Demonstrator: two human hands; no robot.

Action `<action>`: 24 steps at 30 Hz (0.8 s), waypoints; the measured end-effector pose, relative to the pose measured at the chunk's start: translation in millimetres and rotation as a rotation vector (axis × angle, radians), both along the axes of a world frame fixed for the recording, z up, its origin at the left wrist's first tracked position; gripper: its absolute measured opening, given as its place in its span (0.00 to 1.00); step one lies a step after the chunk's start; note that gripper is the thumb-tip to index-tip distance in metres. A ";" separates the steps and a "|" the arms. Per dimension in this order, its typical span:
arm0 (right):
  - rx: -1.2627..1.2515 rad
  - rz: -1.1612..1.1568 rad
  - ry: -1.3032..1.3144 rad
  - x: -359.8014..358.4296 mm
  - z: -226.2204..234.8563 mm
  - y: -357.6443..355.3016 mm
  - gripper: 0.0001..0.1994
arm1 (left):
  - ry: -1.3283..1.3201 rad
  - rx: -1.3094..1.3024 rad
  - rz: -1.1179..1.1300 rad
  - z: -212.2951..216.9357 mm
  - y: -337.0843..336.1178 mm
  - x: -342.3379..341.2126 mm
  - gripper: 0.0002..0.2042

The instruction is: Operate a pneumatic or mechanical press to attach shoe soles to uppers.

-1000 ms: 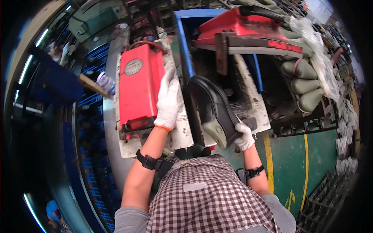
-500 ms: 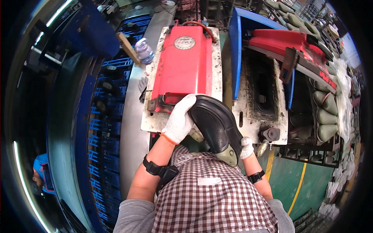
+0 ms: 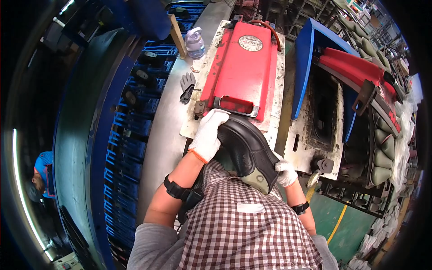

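Shoe, black leather [image 3: 247, 150] on olive last [image 3: 257, 180], near red metal cover [image 3: 243, 67]; grasped at toe by white-gloved left hand [image 3: 209, 135], newly shifted from cover's side, at heel by white-gloved right hand [image 3: 286, 173]: two-handed support now.

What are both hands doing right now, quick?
Left hand: closed, holding the black shoe by its far end.
Right hand: closed, holding the same shoe near the green last.
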State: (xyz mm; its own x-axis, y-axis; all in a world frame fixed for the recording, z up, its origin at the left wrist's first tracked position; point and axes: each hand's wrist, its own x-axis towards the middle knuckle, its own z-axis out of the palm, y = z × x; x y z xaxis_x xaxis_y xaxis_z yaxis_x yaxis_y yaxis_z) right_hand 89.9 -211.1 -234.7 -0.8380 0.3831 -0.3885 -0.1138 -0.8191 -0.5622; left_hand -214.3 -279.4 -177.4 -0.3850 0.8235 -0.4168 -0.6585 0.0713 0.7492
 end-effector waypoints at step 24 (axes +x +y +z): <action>-0.370 0.000 0.050 -21.9 -51.9 -9.4 0.37 | -0.233 0.001 0.226 -9.9 -42.6 -28.0 0.12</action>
